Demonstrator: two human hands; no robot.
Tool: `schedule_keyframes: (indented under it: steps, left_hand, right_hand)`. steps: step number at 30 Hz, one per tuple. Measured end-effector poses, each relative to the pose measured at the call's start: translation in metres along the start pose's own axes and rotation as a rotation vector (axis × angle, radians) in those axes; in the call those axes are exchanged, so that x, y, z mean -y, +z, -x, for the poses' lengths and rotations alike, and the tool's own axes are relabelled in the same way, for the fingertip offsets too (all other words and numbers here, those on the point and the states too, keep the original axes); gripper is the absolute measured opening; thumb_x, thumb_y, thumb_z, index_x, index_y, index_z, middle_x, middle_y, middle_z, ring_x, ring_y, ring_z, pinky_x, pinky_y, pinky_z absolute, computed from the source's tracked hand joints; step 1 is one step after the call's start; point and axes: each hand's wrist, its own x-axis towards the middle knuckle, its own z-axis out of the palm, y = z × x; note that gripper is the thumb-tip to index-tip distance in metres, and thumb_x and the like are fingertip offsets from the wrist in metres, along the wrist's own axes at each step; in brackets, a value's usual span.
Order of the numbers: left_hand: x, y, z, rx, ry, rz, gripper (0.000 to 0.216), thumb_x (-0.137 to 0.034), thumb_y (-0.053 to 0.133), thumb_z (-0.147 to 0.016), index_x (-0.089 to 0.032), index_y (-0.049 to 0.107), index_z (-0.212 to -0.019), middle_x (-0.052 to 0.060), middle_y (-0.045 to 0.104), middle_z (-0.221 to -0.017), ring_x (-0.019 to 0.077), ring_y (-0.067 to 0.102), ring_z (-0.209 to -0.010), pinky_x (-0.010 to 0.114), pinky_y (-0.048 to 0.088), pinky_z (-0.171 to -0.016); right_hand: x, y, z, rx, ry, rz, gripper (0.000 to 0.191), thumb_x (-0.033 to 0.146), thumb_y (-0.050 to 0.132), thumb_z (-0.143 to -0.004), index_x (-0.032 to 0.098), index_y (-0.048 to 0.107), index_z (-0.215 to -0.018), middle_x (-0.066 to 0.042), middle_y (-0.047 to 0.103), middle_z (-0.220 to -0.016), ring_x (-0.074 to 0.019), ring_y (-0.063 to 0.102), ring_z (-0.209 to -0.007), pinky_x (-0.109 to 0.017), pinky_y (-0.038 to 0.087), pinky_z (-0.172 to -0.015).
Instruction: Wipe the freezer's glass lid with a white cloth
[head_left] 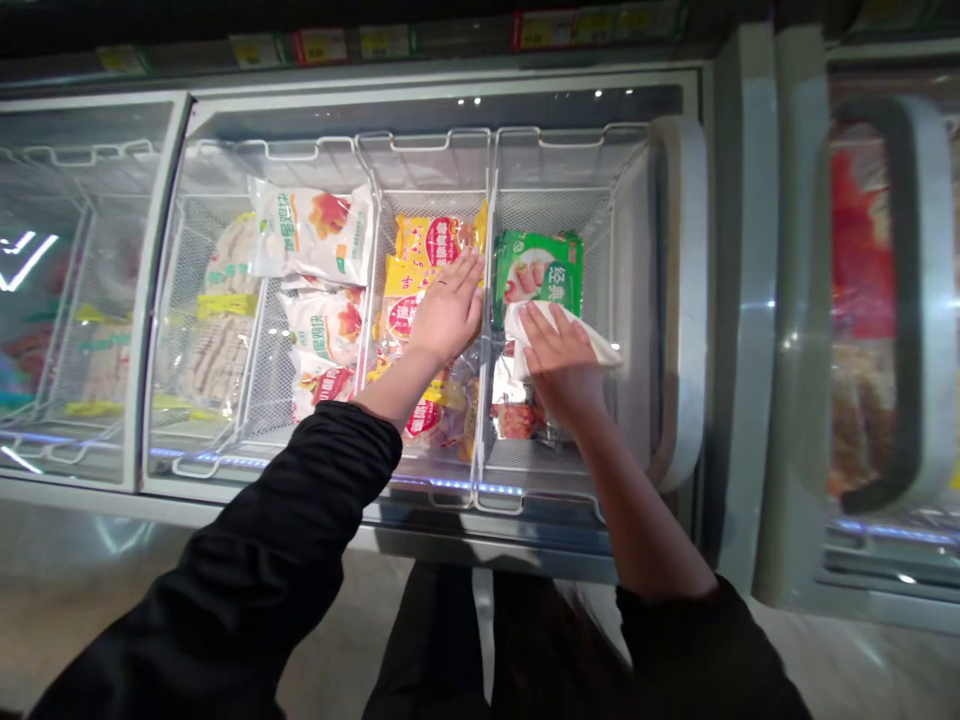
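My left hand [450, 305] lies flat with fingers stretched out on the clear glass lid [420, 105] of a chest freezer. Beneath it, through the glass, show yellow and red food bags [427, 235]. My right hand [562, 365] presses a white cloth [592, 338] against the same lid, its fingers spread over the cloth. Part of the cloth is hidden under the palm. Below the cloth, inside the freezer, are a green food packet [544, 262] and a clear pack of reddish food [517, 418].
A thick curved grey handle [686, 300] stands along the lid's right edge. Wire baskets inside hold white food bags [319, 225] on the left. Another lid [75, 125] adjoins at far left. A second freezer handle [930, 300] is at far right. Price labels [319, 45] line the back.
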Motion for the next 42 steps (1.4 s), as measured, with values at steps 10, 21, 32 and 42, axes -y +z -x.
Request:
schedule_keyframes:
  steps: [10, 21, 32, 42]
  left_hand:
    - [0.003, 0.003, -0.002, -0.011, -0.019, 0.033, 0.063, -0.017, 0.045, -0.106, -0.026, 0.046, -0.168, 0.004, 0.047, -0.175, 0.0289, 0.038, -0.166, 0.056, 0.031, -0.139]
    - [0.006, 0.006, -0.003, -0.032, -0.018, 0.044, 0.061, -0.019, 0.043, -0.106, -0.024, 0.049, -0.167, 0.004, 0.048, -0.174, 0.0267, 0.039, -0.165, 0.052, 0.029, -0.140]
    - [0.012, 0.007, -0.004, -0.044, -0.002, 0.052, 0.058, -0.033, 0.040, -0.109, -0.021, 0.050, -0.165, 0.006, 0.047, -0.175, 0.0236, 0.040, -0.165, 0.048, 0.025, -0.140]
    - [0.011, 0.007, -0.004, -0.045, -0.010, 0.071, 0.057, -0.039, 0.038, -0.111, -0.023, 0.051, -0.164, 0.005, 0.048, -0.175, 0.0240, 0.039, -0.165, 0.048, 0.024, -0.141]
  right_hand:
    - [0.028, -0.005, 0.039, 0.163, -0.266, -0.035, 0.061, 0.019, 0.042, -0.112, 0.024, 0.038, -0.173, -0.002, 0.048, -0.174, -0.0301, 0.037, -0.166, -0.058, 0.037, -0.134]
    - [0.013, 0.004, 0.024, 0.035, -0.010, 0.009, 0.068, 0.020, 0.039, -0.111, 0.023, 0.027, -0.178, -0.007, 0.042, -0.177, -0.0364, 0.034, -0.166, -0.065, 0.036, -0.133]
    - [-0.003, -0.008, 0.039, 0.107, -0.174, -0.025, 0.068, 0.019, 0.041, -0.110, 0.027, 0.029, -0.177, -0.001, 0.044, -0.176, -0.0304, 0.036, -0.166, -0.060, 0.036, -0.136]
    - [0.022, 0.003, 0.016, 0.205, -0.200, -0.043, 0.069, 0.021, 0.039, -0.110, 0.027, 0.025, -0.178, 0.000, 0.037, -0.180, -0.0322, 0.028, -0.169, -0.060, 0.026, -0.139]
